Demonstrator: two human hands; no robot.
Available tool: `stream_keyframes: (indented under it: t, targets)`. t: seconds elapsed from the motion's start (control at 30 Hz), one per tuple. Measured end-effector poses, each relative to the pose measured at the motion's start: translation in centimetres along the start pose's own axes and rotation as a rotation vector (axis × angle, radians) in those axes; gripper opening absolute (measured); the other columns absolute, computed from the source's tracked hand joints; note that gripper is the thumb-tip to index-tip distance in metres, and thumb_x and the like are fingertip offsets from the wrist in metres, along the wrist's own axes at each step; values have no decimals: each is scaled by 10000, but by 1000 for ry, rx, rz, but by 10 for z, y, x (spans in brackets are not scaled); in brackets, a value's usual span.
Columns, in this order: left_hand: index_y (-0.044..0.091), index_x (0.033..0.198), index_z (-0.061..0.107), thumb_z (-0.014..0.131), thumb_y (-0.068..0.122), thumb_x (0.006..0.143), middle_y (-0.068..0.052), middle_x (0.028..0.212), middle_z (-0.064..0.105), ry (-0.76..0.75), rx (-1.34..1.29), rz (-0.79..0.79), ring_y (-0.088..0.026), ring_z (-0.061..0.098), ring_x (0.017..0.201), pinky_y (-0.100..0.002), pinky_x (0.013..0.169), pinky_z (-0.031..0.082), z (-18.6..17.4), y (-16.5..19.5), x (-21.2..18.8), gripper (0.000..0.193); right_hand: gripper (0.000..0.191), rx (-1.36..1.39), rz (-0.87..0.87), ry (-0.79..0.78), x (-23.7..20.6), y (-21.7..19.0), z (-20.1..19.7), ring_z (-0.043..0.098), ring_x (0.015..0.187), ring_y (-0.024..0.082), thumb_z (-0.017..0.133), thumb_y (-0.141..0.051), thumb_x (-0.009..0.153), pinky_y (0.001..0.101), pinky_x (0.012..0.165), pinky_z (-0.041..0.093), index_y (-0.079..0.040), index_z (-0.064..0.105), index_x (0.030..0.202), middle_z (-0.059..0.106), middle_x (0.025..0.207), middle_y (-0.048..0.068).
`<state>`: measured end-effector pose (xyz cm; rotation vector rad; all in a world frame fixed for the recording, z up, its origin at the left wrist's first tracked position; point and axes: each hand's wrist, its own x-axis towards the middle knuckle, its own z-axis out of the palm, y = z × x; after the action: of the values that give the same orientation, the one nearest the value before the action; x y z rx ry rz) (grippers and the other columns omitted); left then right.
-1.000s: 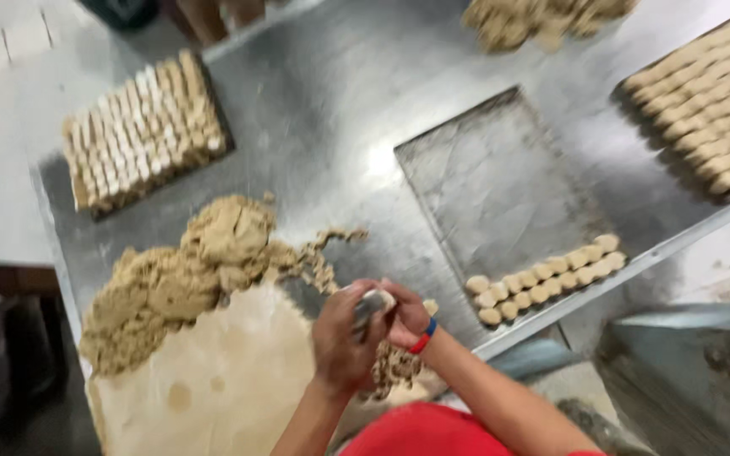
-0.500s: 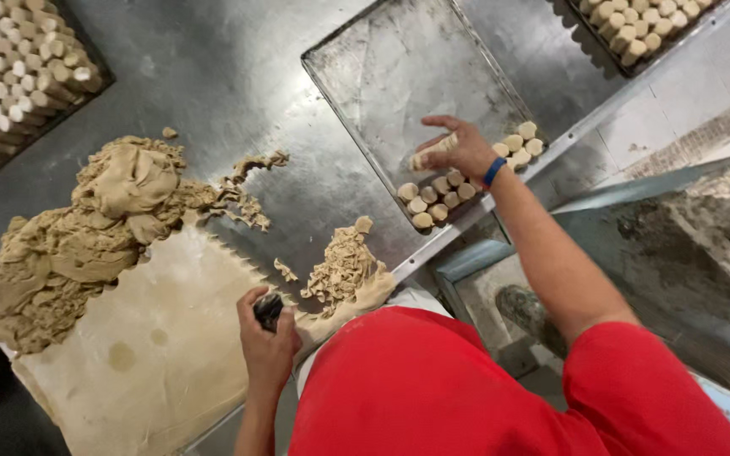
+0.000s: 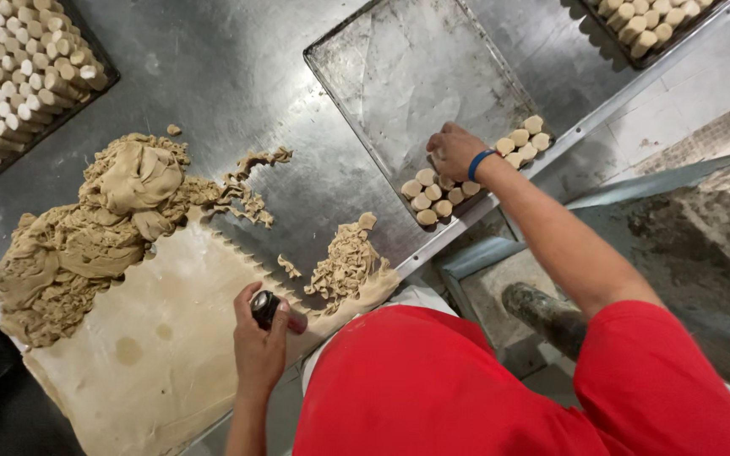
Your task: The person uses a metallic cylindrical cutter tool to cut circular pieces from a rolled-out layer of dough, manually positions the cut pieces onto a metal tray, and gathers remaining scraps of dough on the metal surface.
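My right hand (image 3: 454, 152) sets cut dough rounds (image 3: 433, 192) on the tray (image 3: 399, 76); my left hand (image 3: 259, 342) grips the cutter (image 3: 265, 308) over the near dough sheet (image 3: 162, 338). Next: careful spacing.

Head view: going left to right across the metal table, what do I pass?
Full tray of dough rounds → heap of dough scraps → left hand gripping a small cutter → scrap pile → right hand on the baking tray.

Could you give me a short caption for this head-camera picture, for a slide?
Left hand grips a small round cutter over rolled dough; right hand rests among dough rounds on a metal tray.
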<state>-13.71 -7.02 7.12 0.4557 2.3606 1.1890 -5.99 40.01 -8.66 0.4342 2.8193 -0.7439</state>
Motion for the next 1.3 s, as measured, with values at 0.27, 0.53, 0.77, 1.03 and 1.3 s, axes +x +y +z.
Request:
stream_keyframes:
  t: [0.27,0.53,0.77,1.03,1.3]
  targets:
    - [43,1131,497,752,472,864,-254,845,697,-143,689,-104,-481,669,813,-565,690,526,-42,-47,49,566,575,-177,63,-273,6,21,-11,629,1151,378,830,-243,650,459,1005,517,-105,748,1202,700,1211,194]
    - [88,1129,532,736,362,861,-199,915,714,-62,854,-38,-419,690,901,-536,769,532,-115,-59,149,435,439,123,18,73,8,-44,5,673,1124,388,704,-286,947,477,972,540,-52,708,1318,701,1289,205]
    - [56,1141,513,743,343,899,-224,912,704,-168,949,84,-433,686,887,-532,769,531,-110,-65,221,441,415,473,-173,-381,32,-217,82,688,1093,267,658,-227,930,413,963,558,-102,618,1323,674,1232,141]
    - [61,1097,527,721,263,915,-197,907,719,-345,761,-41,-393,707,869,-508,779,539,-105,-122,272,333,264,397,-498,-27,111,-327,147,620,1015,360,656,-232,929,462,881,510,-83,696,1144,637,1036,161]
    - [82,1141,637,706,44,795,-191,1006,707,-345,315,508,-424,675,946,-474,833,547,-108,-158,273,355,326,160,-316,246,173,-355,189,570,1102,350,649,-174,819,473,923,447,-138,719,1135,623,1106,166]
